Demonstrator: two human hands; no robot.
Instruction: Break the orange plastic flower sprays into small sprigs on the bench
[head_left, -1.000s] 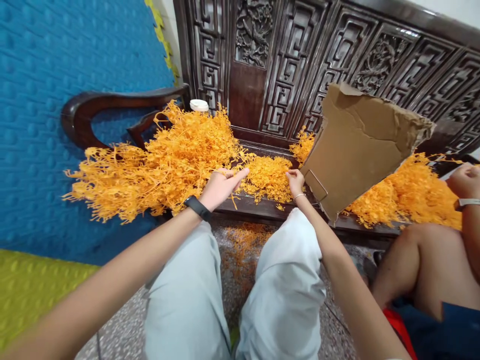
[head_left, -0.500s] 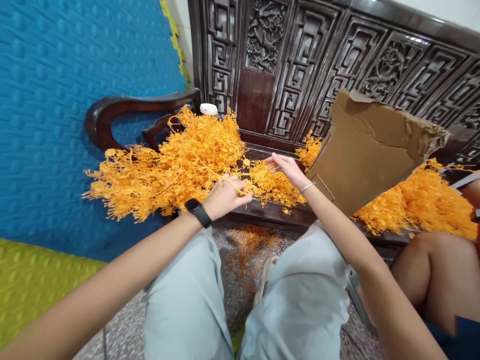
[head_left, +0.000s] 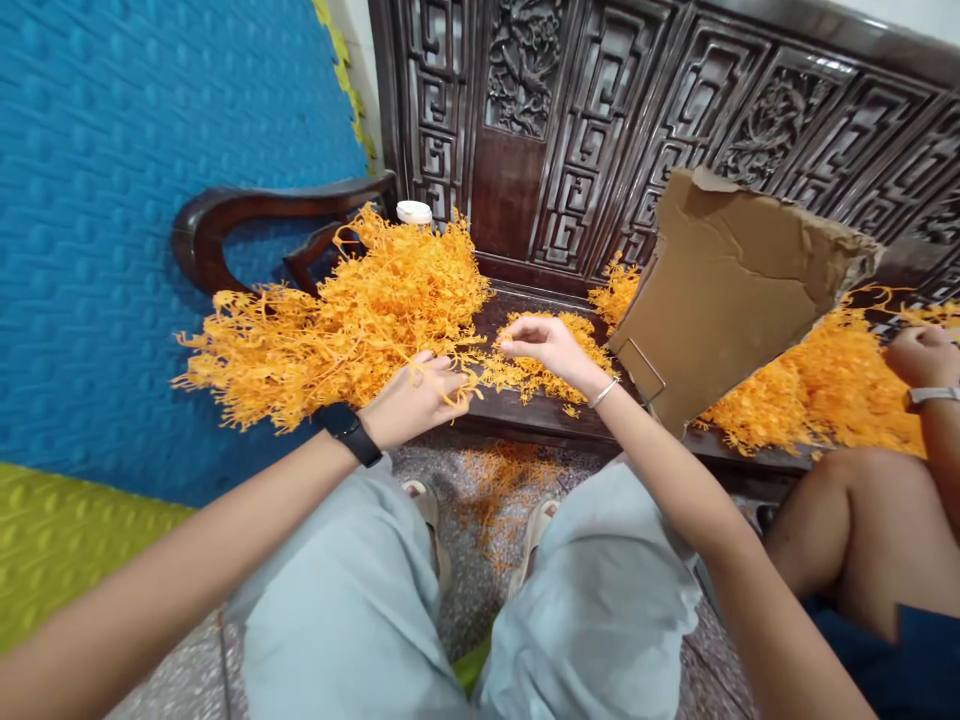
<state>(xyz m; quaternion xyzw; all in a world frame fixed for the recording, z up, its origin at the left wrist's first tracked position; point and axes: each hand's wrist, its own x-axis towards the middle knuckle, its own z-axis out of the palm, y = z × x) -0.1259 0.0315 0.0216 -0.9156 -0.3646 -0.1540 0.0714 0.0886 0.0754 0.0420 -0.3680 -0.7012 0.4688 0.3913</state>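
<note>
Over the bench's front edge, my left hand (head_left: pixel 420 402), with a dark watch on the wrist, is closed around a thin branching orange plastic piece (head_left: pixel 450 392). Its strands lie across the fingers and stick out past them. To its right my right hand (head_left: pixel 551 350) hovers above a small heap of orange bits (head_left: pixel 566 375). Its thumb and forefinger curl together at the tips; anything between them is too small to make out. A large tangled pile of orange plastic pieces (head_left: pixel 390 290) lies just beyond and left of my left hand.
A brown cardboard sheet (head_left: pixel 742 290) stands tilted on the dark wooden bench (head_left: pixel 540 420). More orange pieces (head_left: pixel 817 390) lie behind it, near another person's hand (head_left: pixel 922 355). A white-lidded container (head_left: pixel 414 212) is at the back. Orange scraps (head_left: pixel 502 490) litter the floor.
My left hand has moved left and slightly down with the orange piece. My right hand has shifted left, its spread fingers now curled together. The other person's hand has come further into view.
</note>
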